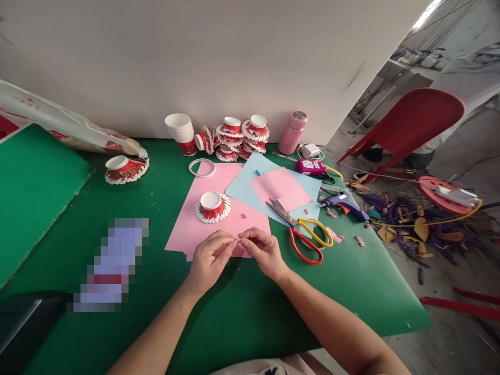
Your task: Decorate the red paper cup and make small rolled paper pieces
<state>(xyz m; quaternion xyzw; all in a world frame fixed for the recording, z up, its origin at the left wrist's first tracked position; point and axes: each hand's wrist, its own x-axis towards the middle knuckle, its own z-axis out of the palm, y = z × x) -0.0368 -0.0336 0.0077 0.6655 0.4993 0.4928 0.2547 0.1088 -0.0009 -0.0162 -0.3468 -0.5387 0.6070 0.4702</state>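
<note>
My left hand (213,255) and my right hand (262,251) meet over the front edge of the pink paper (183,229). Both are closed in a pinch on a small pink paper piece (239,239), mostly hidden by the fingertips. Beyond the left hand, a paper cup with its sides cut into a fringe (211,200) stands base up on the pink sheet. A tiny pink paper bit (244,215) lies beside it. Scissors with one red and one yellow handle (299,226) rest to the right of my right hand, blades partly apart.
Behind are stacked cups (180,133), several fringed cups (232,136), a tape ring (202,168) and a pink bottle (292,133). Light blue paper (242,182), a purple device (311,166) and a blue glue gun (346,204) lie right. Another fringed cup (125,171) is left.
</note>
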